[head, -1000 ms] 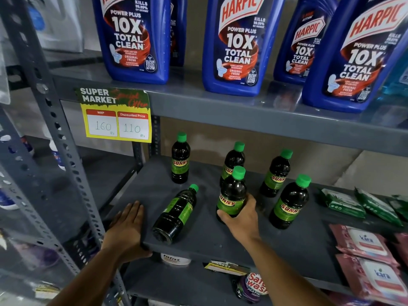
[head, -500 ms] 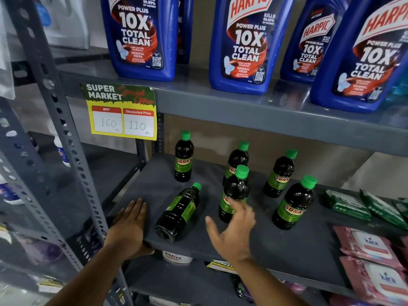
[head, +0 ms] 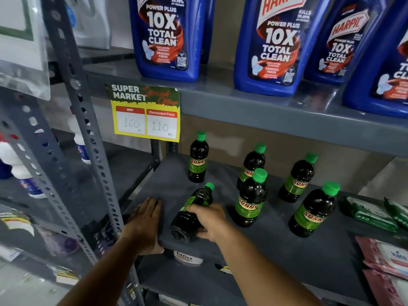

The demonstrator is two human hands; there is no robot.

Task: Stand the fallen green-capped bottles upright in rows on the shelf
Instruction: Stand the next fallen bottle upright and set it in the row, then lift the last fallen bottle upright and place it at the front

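Observation:
One dark green-capped bottle (head: 194, 208) lies on its side near the front left of the grey shelf (head: 287, 248), cap pointing to the back. My right hand (head: 209, 221) is wrapped around its middle. My left hand (head: 143, 221) rests flat on the shelf's front left corner, fingers together, holding nothing. Several bottles of the same kind stand upright: one at the back left (head: 198, 157), two in the middle, one behind the other (head: 250, 199), and two on the right (head: 313, 210).
Big blue cleaner bottles (head: 267, 45) fill the shelf above, with a price tag (head: 145, 113) on its edge. Green and pink wipe packets (head: 379, 259) lie at the shelf's right end. A perforated grey upright (head: 72, 111) stands at the left. More goods sit on the shelf below.
My right hand let go of the upright middle bottle, swung left and closed on the fallen bottle. My left hand stayed on the shelf corner.

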